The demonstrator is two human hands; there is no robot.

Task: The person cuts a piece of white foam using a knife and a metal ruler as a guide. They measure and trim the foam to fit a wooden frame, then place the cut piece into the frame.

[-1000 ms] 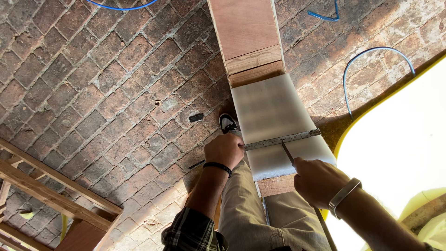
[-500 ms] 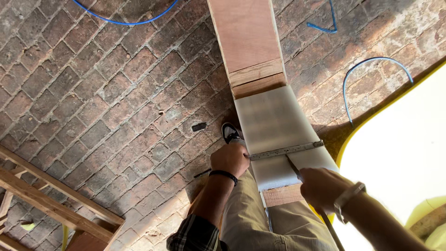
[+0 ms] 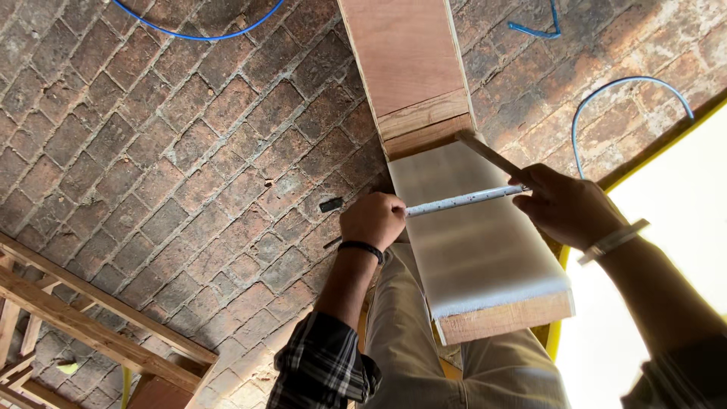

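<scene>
- Timber frame (image 3: 91,318): bare wooden rails at the lower left, lying across the brick floor (image 3: 151,151).
- Brick floor: old reddish bricks laid in a herringbone pattern, filling most of the view.
- Blue cable (image 3: 197,34): a loop of it curves on the bricks at the top left; more blue loops lie at the top right.
- Small dark object (image 3: 331,204): lies on the bricks just left of the left hand; too small to tell what it is.
- Left hand (image 3: 372,220): closed in a fist, fingers together, pinning the near end of the measuring tape at the left edge of the sheet. A dark band sits on the wrist, above a checked sleeve.
- Trouser legs (image 3: 424,341): beige, the person's own, under and beside the board's near end.
- Wooden board (image 3: 405,53): a long plank with raised side edges, running from the top centre down toward the person.
- Pale sheet (image 3: 469,242): a frosted, greyish-white panel lying flat on the lower part of the board, its near edge rough and white.
- Measuring tape (image 3: 463,199): a white strip stretched straight across the sheet, side to side, between the two hands.
- Right hand (image 3: 568,206): fingers clamped on the far end of the tape at the sheet's right edge; a thin wooden stick (image 3: 488,154) juts out from the same grip. A metal bracelet circles the wrist.
- Bright pale surface (image 3: 651,288): edged in yellow, at the far right, washed out by light.
</scene>
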